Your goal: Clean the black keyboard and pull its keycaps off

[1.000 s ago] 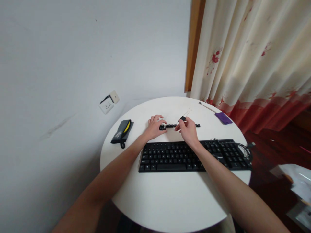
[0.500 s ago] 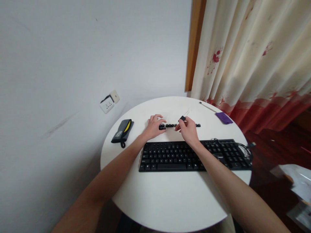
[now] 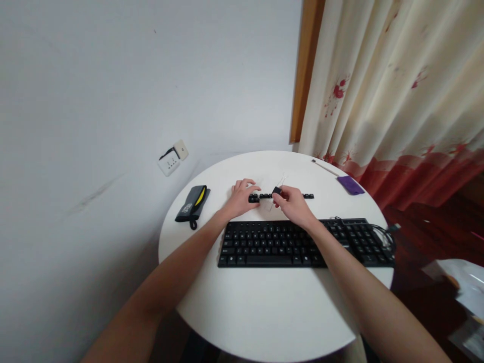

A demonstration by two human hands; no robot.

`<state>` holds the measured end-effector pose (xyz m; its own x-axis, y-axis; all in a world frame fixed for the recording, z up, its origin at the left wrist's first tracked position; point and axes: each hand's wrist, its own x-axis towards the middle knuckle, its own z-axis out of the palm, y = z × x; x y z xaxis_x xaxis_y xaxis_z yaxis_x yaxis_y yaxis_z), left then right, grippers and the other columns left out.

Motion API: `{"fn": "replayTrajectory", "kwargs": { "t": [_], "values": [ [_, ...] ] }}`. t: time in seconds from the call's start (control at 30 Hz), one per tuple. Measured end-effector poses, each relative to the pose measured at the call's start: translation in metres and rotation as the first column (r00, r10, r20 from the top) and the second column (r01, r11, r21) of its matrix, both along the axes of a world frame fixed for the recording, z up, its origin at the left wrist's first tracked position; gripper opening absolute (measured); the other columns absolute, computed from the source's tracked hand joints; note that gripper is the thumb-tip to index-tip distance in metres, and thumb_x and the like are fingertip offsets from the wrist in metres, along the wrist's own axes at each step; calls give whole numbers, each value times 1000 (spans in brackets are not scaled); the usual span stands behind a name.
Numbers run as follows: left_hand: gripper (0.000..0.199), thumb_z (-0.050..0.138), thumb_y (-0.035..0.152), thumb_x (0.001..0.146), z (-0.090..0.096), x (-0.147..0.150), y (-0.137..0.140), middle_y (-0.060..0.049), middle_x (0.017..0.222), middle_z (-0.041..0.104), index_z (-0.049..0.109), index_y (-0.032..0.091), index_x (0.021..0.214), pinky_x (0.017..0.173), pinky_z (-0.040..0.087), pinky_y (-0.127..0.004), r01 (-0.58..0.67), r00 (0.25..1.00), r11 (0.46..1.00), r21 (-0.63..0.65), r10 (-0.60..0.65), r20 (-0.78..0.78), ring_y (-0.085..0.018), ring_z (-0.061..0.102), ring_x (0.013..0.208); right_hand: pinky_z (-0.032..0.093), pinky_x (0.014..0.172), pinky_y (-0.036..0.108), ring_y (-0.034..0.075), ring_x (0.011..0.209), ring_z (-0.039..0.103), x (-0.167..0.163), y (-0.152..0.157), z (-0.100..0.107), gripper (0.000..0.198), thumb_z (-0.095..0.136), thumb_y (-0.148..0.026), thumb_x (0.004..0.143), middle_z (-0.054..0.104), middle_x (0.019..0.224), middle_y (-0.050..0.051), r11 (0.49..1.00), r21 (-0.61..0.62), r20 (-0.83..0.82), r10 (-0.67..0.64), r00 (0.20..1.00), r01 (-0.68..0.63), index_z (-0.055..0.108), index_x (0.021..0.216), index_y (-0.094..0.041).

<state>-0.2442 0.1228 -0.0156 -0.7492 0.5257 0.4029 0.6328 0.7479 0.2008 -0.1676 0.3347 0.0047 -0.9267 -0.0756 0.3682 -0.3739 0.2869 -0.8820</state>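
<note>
My left hand (image 3: 240,197) rests on the far part of the white table, thumb and index finger bent around a small group of black keycaps (image 3: 253,199). To its right, my right hand (image 3: 292,201) pinches the dark handle of a keycap puller (image 3: 277,191), whose thin wires stick out on both sides. Below the puller runs a row of black keycaps (image 3: 265,195), partly hidden by my right hand; its right end (image 3: 310,196) shows beyond the hand. A black keyboard (image 3: 276,244) lies nearer to me, with my right forearm crossing above it.
A grey pouch with a yellow patch (image 3: 191,204) lies at the left. A purple cloth pouch (image 3: 351,185) and a thin brush (image 3: 324,168) are at the back right. A coiled cable (image 3: 383,234) sits at the keyboard's right end. Wall and curtain border the round table (image 3: 264,307).
My right hand has turned and shifted slightly, bringing the keycap puller left and lower over the keycap row. My left hand stays by the keycaps. The view has moved slightly.
</note>
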Motion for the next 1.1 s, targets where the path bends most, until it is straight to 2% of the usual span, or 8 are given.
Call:
{"fn": "replayTrajectory", "kwargs": {
  "t": [0.17,0.23,0.33,0.4,0.47,0.8,0.97,1.1],
  "values": [
    [24,65,31,85,15,9,-6,-6,109,63,68,22,108,94,44,-38,139,974,974,178,-167,153,-23,55,104,46,63,27,15,63,59,9,-3,5,12,57,-26,87,64,67,0,982,46,2,186,983,-185,62,80,-18],
    [21,59,32,90,24,15,-10,-5,97,66,68,18,101,83,46,-32,227,902,947,229,-293,317,-19,59,90,44,63,26,14,63,58,13,-5,5,12,56,-25,88,63,67,0,965,86,6,248,969,-247,62,80,-18],
    [23,60,36,90,36,24,-16,-3,92,68,69,17,99,76,45,-27,400,732,897,187,-436,524,-17,60,84,39,59,24,13,61,53,16,-7,5,12,56,-22,87,59,65,-2,944,171,-2,288,958,-284,61,76,-18],
    [23,65,37,87,40,27,-17,-3,92,68,70,17,97,75,44,-26,509,639,848,147,-487,595,-16,60,83,36,56,23,12,59,49,17,-7,5,12,56,-20,86,56,62,-3,927,227,-1,308,952,-299,60,74,-18],
    [25,69,39,84,39,29,-16,-3,91,67,70,17,94,74,43,-25,556,600,820,135,-508,618,-16,59,82,34,55,23,12,57,48,18,-7,6,12,56,-18,85,56,61,-3,911,266,3,326,945,-315,61,74,-17],
    [30,77,43,76,26,35,-2,-4,92,64,68,16,86,75,44,-28,552,589,818,163,-521,619,-18,58,83,34,52,23,11,54,46,24,1,14,14,56,-19,84,57,60,-3,837,290,82,461,884,-464,62,71,-19],
    [29,76,42,77,24,39,3,-1,80,62,67,16,86,68,42,-26,522,602,840,147,-485,634,-16,55,73,41,56,25,13,58,55,19,0,5,11,55,-13,79,66,67,-1,876,299,63,378,924,-379,64,77,-18],
    [30,75,42,78,23,41,7,0,77,61,67,15,88,65,40,-26,491,611,862,126,-444,656,-14,52,70,45,57,26,16,60,61,11,-4,-8,8,55,-14,78,69,69,2,913,194,114,341,933,-358,62,77,-18]
  ]
}}
